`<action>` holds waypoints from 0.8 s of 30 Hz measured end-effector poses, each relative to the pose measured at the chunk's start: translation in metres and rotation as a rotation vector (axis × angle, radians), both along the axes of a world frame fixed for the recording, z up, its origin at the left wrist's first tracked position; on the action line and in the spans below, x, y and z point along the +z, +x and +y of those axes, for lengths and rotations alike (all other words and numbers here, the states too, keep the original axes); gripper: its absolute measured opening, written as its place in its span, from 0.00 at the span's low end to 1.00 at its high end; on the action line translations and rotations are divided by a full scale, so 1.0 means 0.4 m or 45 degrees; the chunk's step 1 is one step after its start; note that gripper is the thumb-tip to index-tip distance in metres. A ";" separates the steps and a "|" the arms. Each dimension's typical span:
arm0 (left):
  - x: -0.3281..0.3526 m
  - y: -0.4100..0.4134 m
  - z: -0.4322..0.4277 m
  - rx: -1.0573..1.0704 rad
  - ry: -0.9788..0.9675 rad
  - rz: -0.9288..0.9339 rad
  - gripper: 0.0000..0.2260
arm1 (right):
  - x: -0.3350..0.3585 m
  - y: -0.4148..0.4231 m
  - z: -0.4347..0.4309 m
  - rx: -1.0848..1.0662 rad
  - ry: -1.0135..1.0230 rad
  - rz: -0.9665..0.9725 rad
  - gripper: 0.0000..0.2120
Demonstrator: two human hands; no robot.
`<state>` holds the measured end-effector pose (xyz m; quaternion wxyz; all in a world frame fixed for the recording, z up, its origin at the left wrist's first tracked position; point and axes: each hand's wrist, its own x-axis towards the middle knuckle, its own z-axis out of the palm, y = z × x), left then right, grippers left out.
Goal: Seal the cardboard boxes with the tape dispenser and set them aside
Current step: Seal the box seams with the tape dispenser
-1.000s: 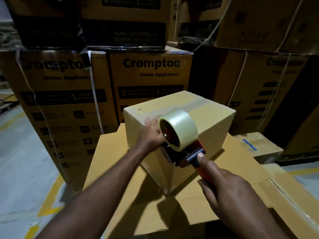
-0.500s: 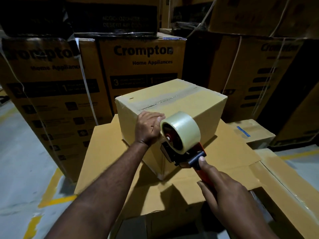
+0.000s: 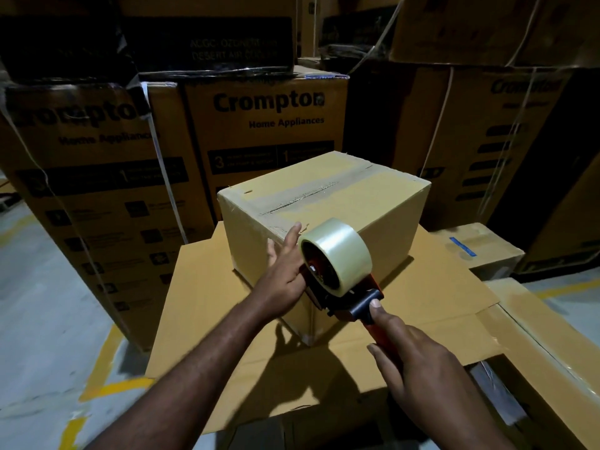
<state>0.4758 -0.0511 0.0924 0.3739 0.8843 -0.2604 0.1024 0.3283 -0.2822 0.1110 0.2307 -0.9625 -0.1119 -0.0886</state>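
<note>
The cardboard box [image 3: 324,203] sits in the middle of the scene on a flat sheet of cardboard [image 3: 201,303], one corner turned toward the camera. A duller band runs along its top seam from the near-left edge to the far right.

The left hand [image 3: 285,274] lies flat on the box's near-left face, just below the top edge - fingers straight and pointing up, gripping nothing. Right beside it, the tape dispenser [image 3: 344,297] is held against the box's near corner, its roll of clear tape [image 3: 337,251] standing level with the top edge. The right hand [image 3: 412,362] is wrapped around the dispenser's red handle, thumb stretched forward onto the black part behind the roll.

Behind the box, tall printed cartons [image 3: 269,125] marked "Crompton Home Appliances" stand in a row, with more stacked on them - some bound with white strapping. To the right, 1 small box with a blue strip [image 3: 477,248] sits low near the sheet's far corner. On the left the grey floor [image 3: 48,319] shows yellow painted lines.
</note>
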 end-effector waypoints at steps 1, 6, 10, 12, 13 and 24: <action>-0.005 -0.006 -0.007 0.023 0.026 -0.012 0.20 | 0.000 0.003 0.002 -0.002 0.024 -0.008 0.31; -0.017 -0.033 -0.032 0.102 -0.054 0.047 0.18 | -0.017 0.013 0.011 0.030 0.052 -0.101 0.38; -0.045 -0.018 -0.025 0.164 -0.066 0.006 0.25 | -0.018 0.025 0.024 0.065 -0.151 -0.097 0.50; -0.070 0.001 -0.022 0.163 -0.025 -0.072 0.27 | -0.026 0.028 0.028 0.057 -0.190 -0.142 0.51; -0.082 0.009 -0.021 0.177 -0.035 -0.076 0.24 | -0.026 0.027 0.031 0.061 -0.175 -0.143 0.51; -0.038 -0.010 -0.055 0.344 0.102 -0.054 0.25 | 0.030 0.030 0.057 -0.030 0.174 0.126 0.27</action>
